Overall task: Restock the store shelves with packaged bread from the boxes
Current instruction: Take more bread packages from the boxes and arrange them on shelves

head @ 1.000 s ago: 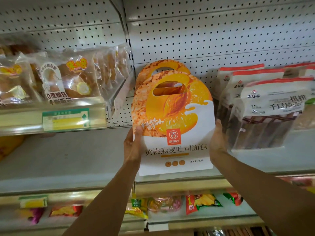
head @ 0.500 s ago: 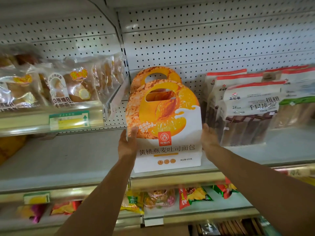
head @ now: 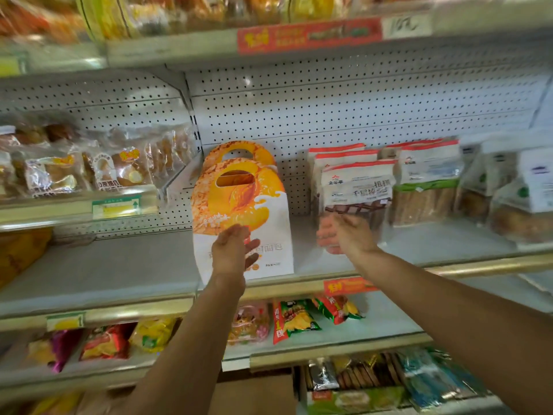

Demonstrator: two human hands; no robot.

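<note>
Item: bread carton (head: 239,211), orange and white with a cut-out handle, standing upright at the front edge of the middle shelf (head: 119,265).
Behind it: second carton (head: 236,149) of the same print, just beside and partly hidden, only its arched top showing.
Left hand: left hand (head: 232,250) raised in front of the lower face of the front carton, fingers spread and relaxed, gripping nothing; whether a fingertip brushes the card cannot be told.
Right hand: right hand (head: 344,235) blurred, fingers loose and apart, holding nothing, off the carton's right side and in front of the toast bags (head: 356,187).
Progress: this carton looks placed, standing on its own with neither hand holding it.
Remaining: bare shelf runs wide to the left of the carton and a gap lies to its right, so more stock seems wanted; a brown box (head: 254,393) shows at the bottom edge, contents hidden.
Neighbours: wrapped buns (head: 89,172) on the raised shelf at left; snack packets (head: 296,319) on the shelf below.
Overhead: top shelf with a red price strip (head: 308,35).
</note>
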